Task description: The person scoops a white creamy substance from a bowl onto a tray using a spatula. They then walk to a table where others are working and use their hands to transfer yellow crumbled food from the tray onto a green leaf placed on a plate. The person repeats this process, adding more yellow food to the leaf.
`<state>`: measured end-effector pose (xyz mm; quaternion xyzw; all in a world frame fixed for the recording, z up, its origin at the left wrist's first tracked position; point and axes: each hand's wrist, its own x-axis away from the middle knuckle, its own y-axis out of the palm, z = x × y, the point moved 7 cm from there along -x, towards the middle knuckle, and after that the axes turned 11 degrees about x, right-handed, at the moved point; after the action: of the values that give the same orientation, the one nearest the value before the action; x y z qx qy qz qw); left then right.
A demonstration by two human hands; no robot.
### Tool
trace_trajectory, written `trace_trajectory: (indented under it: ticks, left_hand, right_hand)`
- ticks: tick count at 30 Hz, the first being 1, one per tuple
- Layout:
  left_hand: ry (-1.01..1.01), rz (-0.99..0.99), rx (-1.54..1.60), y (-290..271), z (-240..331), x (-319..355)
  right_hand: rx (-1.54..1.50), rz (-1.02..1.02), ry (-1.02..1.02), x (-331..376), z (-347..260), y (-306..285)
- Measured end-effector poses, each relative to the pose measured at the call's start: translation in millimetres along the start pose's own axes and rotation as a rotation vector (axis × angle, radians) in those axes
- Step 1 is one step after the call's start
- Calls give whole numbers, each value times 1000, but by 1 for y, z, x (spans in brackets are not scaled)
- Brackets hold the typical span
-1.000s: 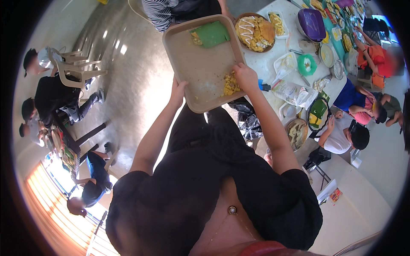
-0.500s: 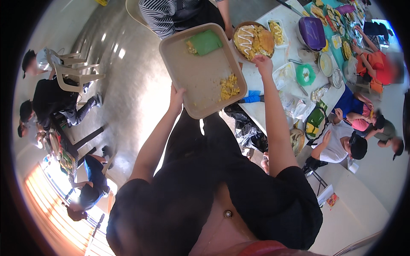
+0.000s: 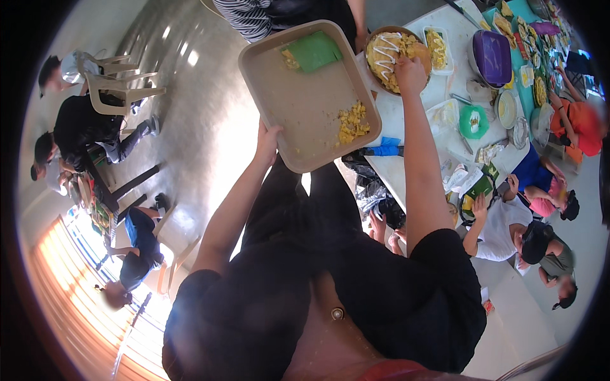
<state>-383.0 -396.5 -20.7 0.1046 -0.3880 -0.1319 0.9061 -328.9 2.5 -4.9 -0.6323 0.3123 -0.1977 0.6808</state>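
Observation:
My left hand point(image 3: 267, 143) grips the near left edge of a beige rectangular tray point(image 3: 298, 101), thumb over the rim. In the tray, a piece of green leaf point(image 3: 319, 52) with some yellow food lies at the far side. A heap of crumbled yellow food point(image 3: 353, 124) sits in the near right corner. My right hand point(image 3: 411, 74) is over a round dish of yellow-brown food point(image 3: 385, 58) with white zigzag drizzle. Its fingers are pinched against the food; what they hold is hidden.
The white table point(image 3: 438, 143) holds a clear container of yellow food point(image 3: 436, 49), a purple basin point(image 3: 491, 58), a green bowl point(image 3: 473, 120) and pale bowls point(image 3: 506, 109). A person in striped sleeves point(image 3: 244, 18) is beyond the tray. Others sit at right and left.
My right hand has moved from the dish's near edge farther in over the food, its fingers now against it. The tray stays in my left hand; the view has shifted slightly.

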Motion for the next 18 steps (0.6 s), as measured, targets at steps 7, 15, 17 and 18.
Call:
trace_trajectory:
  ticks: [7,15,17,18]
  left_hand:
    - [15,11,38,4,-4,-3]
    - [56,-19,26,9,-5,-3]
    - [63,-28,22,9,-6,-4]
    - [66,-32,15,8,-8,-5]
  right_hand:
    - [-441,-259,-284,81,-48,-49]
    - [-282,-385,-639,143,-89,-67]
    - [-303,-384,-569,141,-88,-70]
    - [-313,-383,-534,140,-87,-71]
